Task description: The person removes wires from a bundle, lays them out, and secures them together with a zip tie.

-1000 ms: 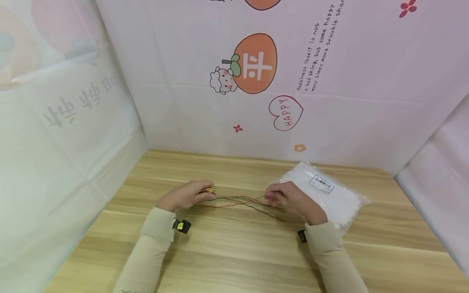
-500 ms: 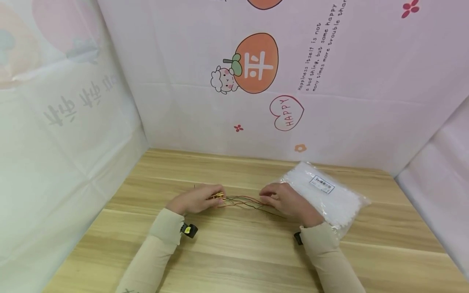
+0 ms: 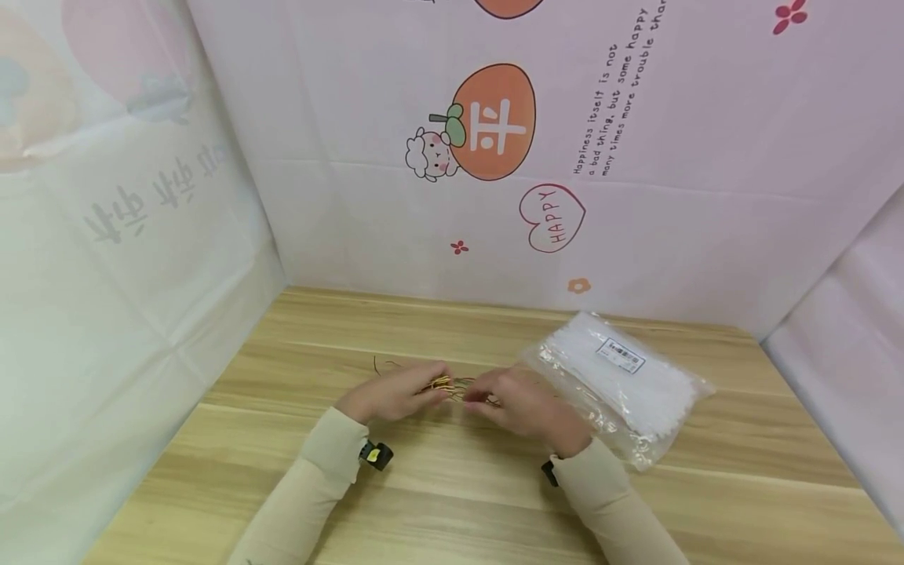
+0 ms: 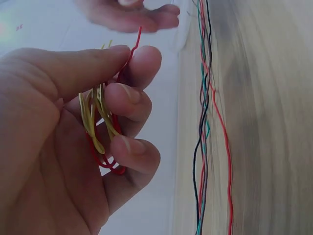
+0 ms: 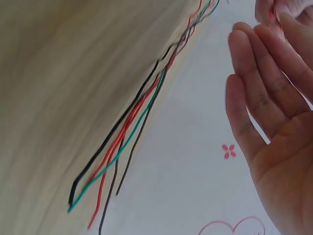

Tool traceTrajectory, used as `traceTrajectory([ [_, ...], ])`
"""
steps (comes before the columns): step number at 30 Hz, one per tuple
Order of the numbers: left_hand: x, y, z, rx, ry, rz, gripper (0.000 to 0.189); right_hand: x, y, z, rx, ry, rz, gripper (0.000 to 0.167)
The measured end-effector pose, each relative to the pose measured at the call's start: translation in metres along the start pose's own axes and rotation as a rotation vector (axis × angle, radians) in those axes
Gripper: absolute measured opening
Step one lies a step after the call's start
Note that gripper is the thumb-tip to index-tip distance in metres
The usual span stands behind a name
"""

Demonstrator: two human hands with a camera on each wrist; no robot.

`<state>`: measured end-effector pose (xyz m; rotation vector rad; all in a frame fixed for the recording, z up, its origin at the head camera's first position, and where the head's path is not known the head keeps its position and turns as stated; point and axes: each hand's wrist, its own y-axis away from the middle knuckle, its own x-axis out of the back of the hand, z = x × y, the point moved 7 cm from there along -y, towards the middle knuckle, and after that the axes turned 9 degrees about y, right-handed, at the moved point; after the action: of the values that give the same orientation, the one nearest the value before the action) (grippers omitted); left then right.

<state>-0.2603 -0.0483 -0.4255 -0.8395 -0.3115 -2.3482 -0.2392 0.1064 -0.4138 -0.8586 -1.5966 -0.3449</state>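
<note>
Left hand: the left hand (image 3: 399,391) is above the near-middle part of the table, its curled fingers and thumb gripping a looped bundle of yellow wires (image 4: 100,147) together with some red wire.
Red wire end: one red wire (image 4: 135,45) sticks up past the left thumb and index finger, its tip bare of any finger.
Right hand: the right hand (image 3: 526,404) is just right of the left one; in its own wrist view the fingers lie mostly extended with the palm showing, and nothing is seen clasped in it. Whether its fingertips touch the red wire cannot be told.
Loose wires: a thin, partly twisted strand of loose wires (image 5: 128,120) in red, green, black and brown lies along the table beside the hands, running roughly left to right, with a few ends fanned apart.
Plastic bag: right of the right hand and farther off, a clear plastic bag (image 3: 628,384) of white contents lies flat, a barcode label (image 3: 620,355) on its top.
Sleeves: both forearms wear light beige sleeves (image 3: 332,447), with a small black device (image 3: 379,455) at the left wrist.
Surroundings: a wood-grain table (image 3: 424,502) meets a pale printed cloth (image 3: 353,212) at its far edge.
</note>
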Motion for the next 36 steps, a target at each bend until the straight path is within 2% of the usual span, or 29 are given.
traceTrajectory([
  [4,-0.006,-0.003,0.002,-0.025,0.015,-0.014,0.009,-0.002,-0.003,-0.01,0.045,-0.087,0.018,0.012],
  [9,-0.01,-0.005,0.002,-0.058,0.022,-0.009,0.01,-0.002,-0.003,-0.013,0.054,-0.114,0.058,0.011],
  [15,-0.013,-0.008,0.002,-0.082,0.004,-0.012,0.017,0.003,-0.001,-0.009,0.08,-0.083,0.071,0.007],
  [24,-0.018,-0.01,0.004,-0.014,-0.063,-0.036,0.02,0.006,0.002,-0.004,0.062,0.023,0.087,0.007],
  [31,-0.018,-0.011,0.009,-0.075,-0.096,-0.001,0.016,0.004,0.001,-0.013,0.105,0.02,0.161,0.006],
  [36,-0.016,-0.01,0.008,-0.08,-0.112,-0.027,0.019,0.01,0.003,-0.005,0.085,0.04,0.175,0.005],
])
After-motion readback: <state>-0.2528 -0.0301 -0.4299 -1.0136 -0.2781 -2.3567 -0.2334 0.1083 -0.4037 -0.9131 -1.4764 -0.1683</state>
